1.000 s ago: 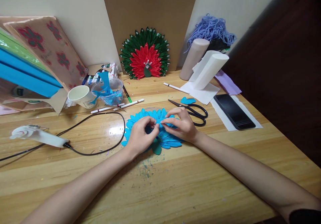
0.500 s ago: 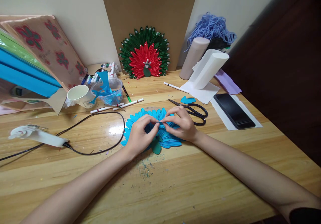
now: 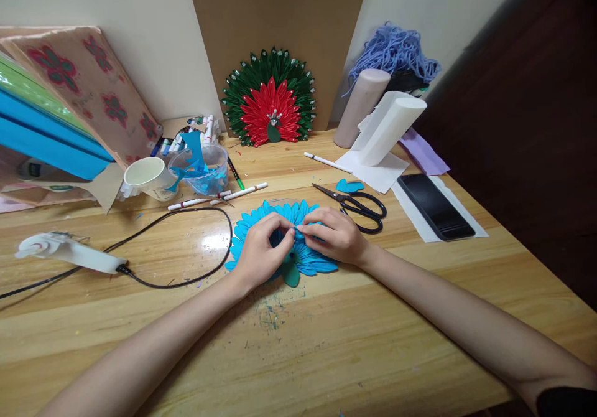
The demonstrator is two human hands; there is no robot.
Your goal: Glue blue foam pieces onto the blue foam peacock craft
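Blue paper fan [image 3: 261,216] flat on table [image 3: 326,342], left hand [image 3: 263,252] and right hand [image 3: 333,236] fingers pinched together on its petals

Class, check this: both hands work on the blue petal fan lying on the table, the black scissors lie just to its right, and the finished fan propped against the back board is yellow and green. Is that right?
Not quite. The head view shows the propped fan is red and green, not yellow. The rest holds: the left hand and right hand work on the blue petal fan on the table, with the black scissors just to its right.
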